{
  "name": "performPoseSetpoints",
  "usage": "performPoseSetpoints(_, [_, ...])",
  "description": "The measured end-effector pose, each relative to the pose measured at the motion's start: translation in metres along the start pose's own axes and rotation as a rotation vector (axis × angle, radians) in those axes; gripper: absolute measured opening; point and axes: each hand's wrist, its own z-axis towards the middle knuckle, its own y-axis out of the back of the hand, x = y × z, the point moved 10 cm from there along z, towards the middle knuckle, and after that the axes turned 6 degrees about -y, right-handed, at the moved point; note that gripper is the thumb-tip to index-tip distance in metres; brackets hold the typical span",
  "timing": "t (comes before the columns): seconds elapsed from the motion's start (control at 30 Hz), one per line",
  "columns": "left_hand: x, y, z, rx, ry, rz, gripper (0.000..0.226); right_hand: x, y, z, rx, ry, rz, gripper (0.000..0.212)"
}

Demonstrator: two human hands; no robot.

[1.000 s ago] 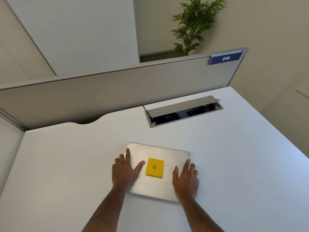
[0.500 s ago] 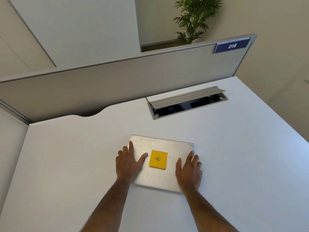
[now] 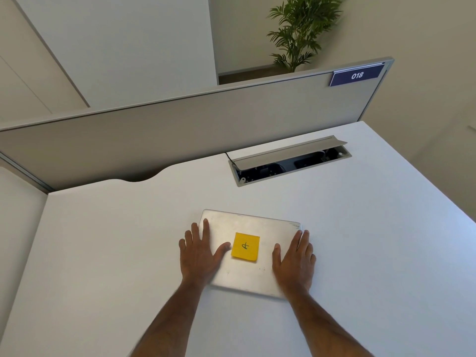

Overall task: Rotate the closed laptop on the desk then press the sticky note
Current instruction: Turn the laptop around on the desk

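Note:
A closed silver laptop (image 3: 247, 274) lies on the white desk (image 3: 103, 253), its long side running left to right and slightly skewed. A yellow sticky note (image 3: 245, 246) with a pen mark sits on the middle of its lid. My left hand (image 3: 199, 253) rests flat on the laptop's left end, fingers spread, the thumb tip just left of the note. My right hand (image 3: 295, 261) rests flat on the laptop's right end, fingers over its edge. Neither hand touches the note.
An open cable tray (image 3: 291, 161) with a raised grey flap is set into the desk behind the laptop. A grey partition (image 3: 180, 130) with a blue "018" label (image 3: 356, 75) bounds the desk's far edge. A potted plant (image 3: 298, 32) stands beyond.
Both hands stay flat on the laptop's ends. The laptop has barely turned; the camera view has shifted, so everything sits slightly more to the right.

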Motion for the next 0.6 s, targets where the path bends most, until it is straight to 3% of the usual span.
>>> performPoseSetpoints(0.23, [-0.014,0.008,-0.001,0.003,-0.107,0.008,0.098,0.007,0.009,-0.007,-0.015,0.048,-0.008,0.082])
performPoseSetpoints(0.6, [-0.007,-0.003,-0.001,0.093,0.001,0.005,0.113,0.000,-0.002,-0.012,0.095,-0.056,-0.037,0.088])
